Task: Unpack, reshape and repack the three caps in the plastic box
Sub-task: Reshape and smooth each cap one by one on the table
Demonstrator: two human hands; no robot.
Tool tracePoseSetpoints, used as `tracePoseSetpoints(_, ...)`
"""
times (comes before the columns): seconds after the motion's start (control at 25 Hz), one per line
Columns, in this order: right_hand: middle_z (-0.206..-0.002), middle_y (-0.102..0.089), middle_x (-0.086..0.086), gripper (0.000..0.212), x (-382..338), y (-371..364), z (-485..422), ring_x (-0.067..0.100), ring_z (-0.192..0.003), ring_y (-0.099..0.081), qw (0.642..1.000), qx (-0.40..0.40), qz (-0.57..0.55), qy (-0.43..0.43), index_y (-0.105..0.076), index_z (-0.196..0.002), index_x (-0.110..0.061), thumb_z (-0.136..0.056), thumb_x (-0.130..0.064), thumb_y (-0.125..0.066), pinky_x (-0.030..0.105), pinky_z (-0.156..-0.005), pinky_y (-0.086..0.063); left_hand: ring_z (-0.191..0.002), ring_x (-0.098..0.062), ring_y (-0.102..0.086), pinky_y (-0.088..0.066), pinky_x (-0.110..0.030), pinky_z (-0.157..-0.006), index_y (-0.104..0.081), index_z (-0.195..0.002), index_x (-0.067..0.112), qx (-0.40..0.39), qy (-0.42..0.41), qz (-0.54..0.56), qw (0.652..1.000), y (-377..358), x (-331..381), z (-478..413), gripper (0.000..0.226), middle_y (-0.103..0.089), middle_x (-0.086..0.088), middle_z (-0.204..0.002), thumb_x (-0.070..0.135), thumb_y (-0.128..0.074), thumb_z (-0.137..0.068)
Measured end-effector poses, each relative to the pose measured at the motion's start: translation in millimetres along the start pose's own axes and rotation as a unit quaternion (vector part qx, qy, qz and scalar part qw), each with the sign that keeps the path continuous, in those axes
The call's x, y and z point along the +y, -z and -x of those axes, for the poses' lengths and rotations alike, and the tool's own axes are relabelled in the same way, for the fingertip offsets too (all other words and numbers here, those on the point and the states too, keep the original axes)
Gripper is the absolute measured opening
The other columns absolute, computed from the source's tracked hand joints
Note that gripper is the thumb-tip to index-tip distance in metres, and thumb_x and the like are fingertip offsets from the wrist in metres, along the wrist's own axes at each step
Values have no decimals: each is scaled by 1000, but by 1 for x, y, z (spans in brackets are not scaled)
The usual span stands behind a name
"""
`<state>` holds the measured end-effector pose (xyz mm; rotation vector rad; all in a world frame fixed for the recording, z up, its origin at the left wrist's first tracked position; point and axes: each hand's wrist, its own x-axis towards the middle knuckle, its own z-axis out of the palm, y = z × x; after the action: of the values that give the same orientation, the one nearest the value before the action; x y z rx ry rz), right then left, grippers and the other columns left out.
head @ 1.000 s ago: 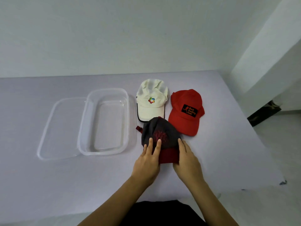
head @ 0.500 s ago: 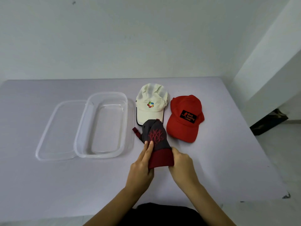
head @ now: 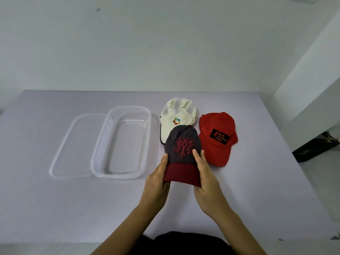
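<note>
1. The grey cap [head: 181, 144] sits between my two hands, near the front middle of the table [head: 73, 208]. It has a dark grey crown with a spiky red emblem stitched on the front, and a maroon brim that points toward me.
2. The crown looks rounded and full, with one soft crease running up to the top.
3. My left hand [head: 158, 178] holds the cap's left edge. Its fingers lie fairly straight along the side of the crown, and the brim corner overlaps the hand.
4. My right hand [head: 206, 177] grips the right edge, with its fingers laid up onto the crown beside the emblem.
5. The white cap [head: 177, 113] lies just behind it. It is rumpled and carries a small multicoloured logo.
6. The red cap [head: 217, 133] lies just to the right of both, with its brim toward me. It has a black patch with red lettering.
7. The plastic box [head: 121, 173] stands clear and open to the left of the caps. Its lid [head: 73, 144] lies flat against the box's far left side.
8. Hard to read from here:
   - Both thumbs are hidden under the maroon brim, so I cannot see how they close.
   - The grey cap covers the white cap's brim, leaving only a dark-edged sliver on the left.
   - I cannot tell whether the grey cap is touching the table or is raised off it.
   - The back strap of the grey cap is out of sight.
   - My forearms are cut off at the bottom edge of the view.
</note>
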<state>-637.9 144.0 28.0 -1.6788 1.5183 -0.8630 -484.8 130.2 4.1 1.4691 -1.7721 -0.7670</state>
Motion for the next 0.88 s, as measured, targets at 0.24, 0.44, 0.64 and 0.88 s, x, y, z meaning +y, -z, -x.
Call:
tracePoseSetpoints(0.24, -153, -24, -9, 63, -12, -18, -10, -2, -140, -22, 977, 19, -210, -13, -21, -143, -30, -87, -17, -45, 23, -117, -21, -102, 23, -54, -41, -1, -88, -35, -144, 16, 32, 133, 191, 972, -11, 20, -1, 58, -58, 31, -113, -10, -37, -93)
tracePoseSetpoints(0.44, -157, -15, -7, 66, -6, -14, -19, -6, -142, -10, 987, 17, -161, -8, -19, -139, -47, -90, -13, -47, 18, -117, -15, -91, 15, -61, -44, 0, -81, -41, -142, 19, 34, 148, 141, 978, -1, 24, -11, 53, -61, 22, -112, -1, -46, -93)
tracePoseSetpoints(0.64, -158, 1, -9, 104, 18, 2, -17, 17, -147, -5, 999, 29, 14, 1, -10, -131, -68, -82, 16, -47, 26, -111, -26, -122, -22, -51, -47, -31, -89, -30, -144, 19, -14, 325, 369, 871, 23, 20, -21, 73, -46, -4, -140, -14, -34, -79)
tracePoseSetpoints(0.88, -152, 13, -19, 110, 17, -4, -14, 13, -143, 11, 994, -31, 96, 33, 1, -129, -70, -81, 15, -49, 41, -115, -24, -59, -28, -69, -59, -38, -50, -59, -104, -4, 10, 578, 611, 541, 34, 18, -35, 36, -68, -18, -82, 23, -35, -99)
